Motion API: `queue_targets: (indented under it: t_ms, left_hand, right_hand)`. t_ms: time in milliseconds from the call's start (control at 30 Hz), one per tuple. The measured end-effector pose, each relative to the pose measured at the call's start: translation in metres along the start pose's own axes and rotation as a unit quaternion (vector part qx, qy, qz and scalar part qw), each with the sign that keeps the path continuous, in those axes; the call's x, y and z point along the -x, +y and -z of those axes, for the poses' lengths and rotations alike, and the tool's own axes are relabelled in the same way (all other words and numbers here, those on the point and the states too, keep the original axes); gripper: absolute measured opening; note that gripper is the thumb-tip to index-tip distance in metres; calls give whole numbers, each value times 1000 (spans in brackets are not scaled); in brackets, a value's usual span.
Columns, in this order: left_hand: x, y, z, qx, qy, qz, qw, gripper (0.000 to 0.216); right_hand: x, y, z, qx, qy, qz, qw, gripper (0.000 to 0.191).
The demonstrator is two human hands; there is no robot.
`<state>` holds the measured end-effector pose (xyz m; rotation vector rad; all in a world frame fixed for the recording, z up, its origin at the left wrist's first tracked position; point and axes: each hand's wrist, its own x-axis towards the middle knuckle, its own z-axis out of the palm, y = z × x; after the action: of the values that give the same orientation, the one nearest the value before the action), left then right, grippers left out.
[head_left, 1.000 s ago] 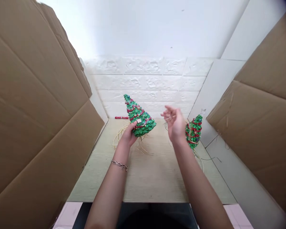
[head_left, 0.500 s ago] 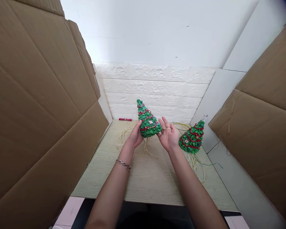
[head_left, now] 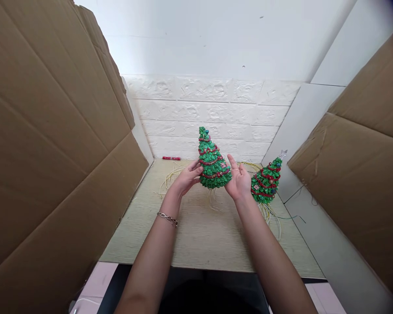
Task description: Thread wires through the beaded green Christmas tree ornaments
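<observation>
A small green glittery Christmas tree (head_left: 212, 163) with red garland stands nearly upright above the light wooden table (head_left: 199, 235), held between both hands. My left hand (head_left: 185, 178) grips its lower left side, fingers curled around the base. My right hand (head_left: 238, 181) presses against its lower right side with fingers partly spread. A chain bracelet (head_left: 167, 219) sits on my left wrist. Thin yellow wires (head_left: 216, 201) hang from under the tree.
A second, smaller green tree (head_left: 266, 180) with a clear star top stands to the right, yellow wires beneath it. A red pen-like stick (head_left: 171, 158) lies by the white brick-pattern back wall. Large cardboard sheets (head_left: 52, 144) stand on both sides.
The tree has been tipped from a left-leaning tilt to nearly upright and shifted right. My right hand came in from the air to its lower right side.
</observation>
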<state>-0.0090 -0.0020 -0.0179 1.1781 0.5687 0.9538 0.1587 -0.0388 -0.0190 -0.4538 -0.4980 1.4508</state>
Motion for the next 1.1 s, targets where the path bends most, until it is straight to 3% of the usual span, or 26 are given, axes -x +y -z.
queue_targets:
  t_ms: [167,267,567,933,1033,1100]
  left_hand:
    - [-4,-9,-1,40,-67,-51,996,65]
    - [-6,-14,-3,52,-76,-57,994,66]
    - [-5,-10,-9,55,-26,-77,995,66]
    - [0,-9,-8,150,-28,-53,987,64]
    - [-1,-11,-3,169,-5,-28,985,54]
    - [-2,-13,-1,182,11,-13,983,48]
  right_hand:
    - [6,0,-7,40,-18,-36,998,47]
    - [7,-1,-9,62,-21,-49,997,48]
    - [7,-4,-7,48,-26,-78,995,47]
    - [12,0,-13,74,-60,-99,990,48]
    - [11,0,-13,104,-32,-116,987,46]
    - [8,0,-10,150,10,-76,986,44]
